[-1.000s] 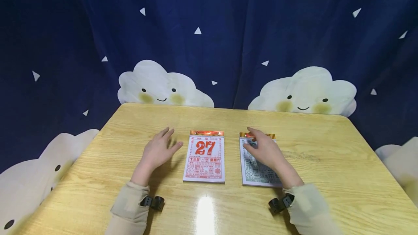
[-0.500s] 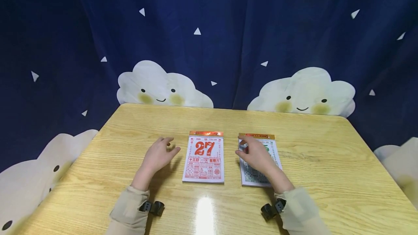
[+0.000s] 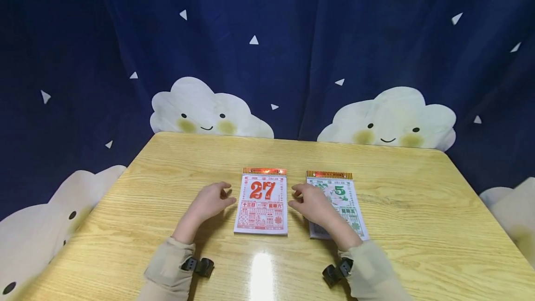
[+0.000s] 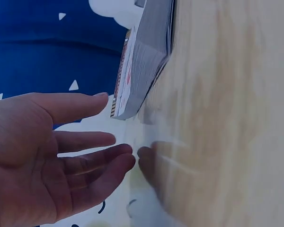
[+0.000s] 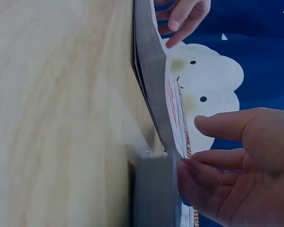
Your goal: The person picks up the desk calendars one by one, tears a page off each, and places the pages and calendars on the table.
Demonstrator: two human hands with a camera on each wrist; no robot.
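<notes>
Two tear-off calendars lie face up, side by side. The left one, a calendar with a red 27 [image 3: 261, 208], has my left hand [image 3: 209, 202] by its left edge. My right hand [image 3: 312, 204] hovers between the two pads, its wrist over part of the calendar with a green 5 [image 3: 346, 201]. Loosely bent fingers of the left hand [image 4: 52, 161] stay apart from the thick page block [image 4: 149, 56] in the left wrist view. In the right wrist view, the right hand [image 5: 255, 161] holds nothing, with the green calendar's side [image 5: 154, 194] beneath its fingers.
Both calendars lie on a light wooden table [image 3: 409, 226]. Behind it hangs a dark blue curtain [image 3: 288, 27] with printed smiling clouds and white triangles. A black wrist camera [image 3: 204, 267] sits at the left cuff, another black wrist camera [image 3: 332, 274] at the right.
My right hand has moved left from above the green calendar to the gap between both, uncovering the 5. The left hand has shifted slightly right and nearer to me. Both calendars stayed put.
</notes>
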